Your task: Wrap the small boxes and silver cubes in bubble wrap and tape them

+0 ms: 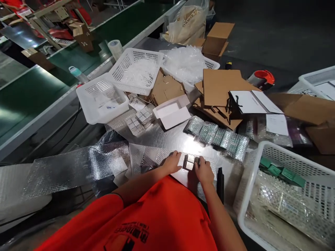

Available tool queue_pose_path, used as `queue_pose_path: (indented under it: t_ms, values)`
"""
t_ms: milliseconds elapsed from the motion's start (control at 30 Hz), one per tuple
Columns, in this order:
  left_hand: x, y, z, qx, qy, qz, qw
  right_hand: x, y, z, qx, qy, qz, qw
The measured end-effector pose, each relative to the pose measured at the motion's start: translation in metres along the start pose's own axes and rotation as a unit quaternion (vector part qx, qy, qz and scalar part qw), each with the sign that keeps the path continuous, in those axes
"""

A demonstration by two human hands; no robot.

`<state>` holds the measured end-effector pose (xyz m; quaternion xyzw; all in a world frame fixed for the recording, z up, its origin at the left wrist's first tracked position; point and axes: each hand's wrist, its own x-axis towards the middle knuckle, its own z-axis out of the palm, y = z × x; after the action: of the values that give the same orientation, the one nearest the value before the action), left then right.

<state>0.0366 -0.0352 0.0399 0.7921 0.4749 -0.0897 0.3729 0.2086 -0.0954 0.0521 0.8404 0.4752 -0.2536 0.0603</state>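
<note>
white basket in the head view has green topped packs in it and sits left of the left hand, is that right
No: the white basket sits to the right of the right hand, not to the left of the left hand, as the head view shows. The green-topped packs are in it, as you said.

My bare left hand and bare right hand sit close together, palms down, fingers bent forward, my left forearm and right forearm angling inward.

A small block of square packets, pale on top and dark at the edges, sat on silver bubble wrap near the bench's near edge. The left hand and right hand lay against its opposite sides.
</note>
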Motion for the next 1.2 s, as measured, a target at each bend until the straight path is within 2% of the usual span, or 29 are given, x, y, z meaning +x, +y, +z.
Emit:
queue_pose_path:
  t_ms: [133, 267, 400, 500, 633, 800, 967, 1100, 1200]
  values:
    - [0.017, 0.016, 0.016, -0.045, -0.023, 0.082, 0.995, 0.004, -0.006, 0.007, 0.07, -0.036, 0.004, 0.997]
    - [0.026, 0.026, 0.021, -0.022, -0.036, 0.069, 0.997, 0.007, 0.007, 0.016, 0.125, -0.048, -0.024, 0.991]
    - [0.027, 0.027, 0.021, -0.009, -0.026, 0.065, 0.997, 0.011, 0.028, 0.029, 0.16, -0.057, -0.106, 0.98]
    - [0.027, 0.025, 0.022, -0.01, -0.023, 0.075, 0.997, 0.013, 0.038, 0.032, 0.129, -0.051, -0.168, 0.976]
    - [0.03, 0.023, 0.024, -0.018, -0.026, 0.082, 0.996, 0.017, 0.038, 0.022, 0.03, -0.042, -0.203, 0.978]
    - [0.029, 0.02, 0.024, -0.053, -0.034, 0.082, 0.995, 0.017, 0.033, 0.014, -0.099, 0.033, -0.268, 0.958]
    - [0.007, 0.005, 0.013, -0.076, -0.022, 0.043, 0.996, 0.022, 0.028, 0.026, -0.132, 0.056, -0.381, 0.913]
    - [-0.021, -0.022, -0.001, 0.011, 0.035, -0.035, 0.999, 0.03, 0.026, 0.037, -0.128, 0.077, -0.424, 0.893]
    - [-0.036, -0.041, -0.007, 0.063, 0.037, -0.067, 0.995, 0.035, 0.028, 0.042, -0.135, 0.09, -0.432, 0.887]
